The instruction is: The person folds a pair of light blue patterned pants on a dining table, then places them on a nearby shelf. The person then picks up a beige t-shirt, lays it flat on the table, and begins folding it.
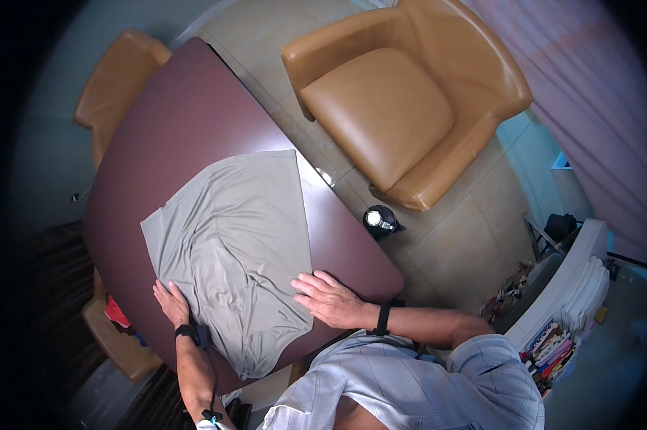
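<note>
A light grey-beige knit garment [264,215] lies spread on a dark red tabletop [194,113], with wrinkles across its lower half and a small dark mark near its lower right part. My left hand [171,303] rests flat at the garment's left edge, fingers apart. At its right edge, my right hand [328,301] lies palm down with the fingers spread, partly over the cloth. Neither hand grips the fabric. Black bands are on both wrists.
A tan leather armchair [382,102] stands beyond the table's right edge, a dark bottle [380,221] on the floor near it. More tan chairs [121,80] are at the left. Stacked folded cloths [552,349] sit on shelving at the lower right.
</note>
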Motion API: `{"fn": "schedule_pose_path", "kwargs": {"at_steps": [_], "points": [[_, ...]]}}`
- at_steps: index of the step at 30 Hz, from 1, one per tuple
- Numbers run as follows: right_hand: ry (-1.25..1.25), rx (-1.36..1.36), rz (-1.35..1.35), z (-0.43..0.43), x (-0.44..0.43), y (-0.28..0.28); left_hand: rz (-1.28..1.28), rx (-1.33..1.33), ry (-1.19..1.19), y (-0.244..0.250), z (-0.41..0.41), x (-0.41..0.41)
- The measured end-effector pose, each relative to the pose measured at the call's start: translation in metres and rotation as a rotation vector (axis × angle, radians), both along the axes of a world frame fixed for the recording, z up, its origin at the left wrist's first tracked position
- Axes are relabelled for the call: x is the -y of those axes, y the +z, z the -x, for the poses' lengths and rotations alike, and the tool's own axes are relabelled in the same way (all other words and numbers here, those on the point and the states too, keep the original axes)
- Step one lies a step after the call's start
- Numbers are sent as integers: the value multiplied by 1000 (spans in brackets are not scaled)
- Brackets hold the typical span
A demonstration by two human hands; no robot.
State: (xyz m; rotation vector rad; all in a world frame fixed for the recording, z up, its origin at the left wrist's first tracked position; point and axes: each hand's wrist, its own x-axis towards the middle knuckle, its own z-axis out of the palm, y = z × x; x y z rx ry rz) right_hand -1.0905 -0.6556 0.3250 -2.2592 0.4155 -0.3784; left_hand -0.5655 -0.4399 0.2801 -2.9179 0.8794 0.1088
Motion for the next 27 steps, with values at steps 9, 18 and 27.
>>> {"fn": "schedule_pose_path", "kwargs": {"at_steps": [9, 18, 27], "points": [[12, -72, 31, -1, -4, 12, 237, -105, -150, 39, 59, -8], [289, -47, 112, -9, -52, 7, 251, -259, -77, 57, 200, -131], [444, 56, 218, 5, -33, -11, 190, -203, 102, 53, 314, -154]]}}
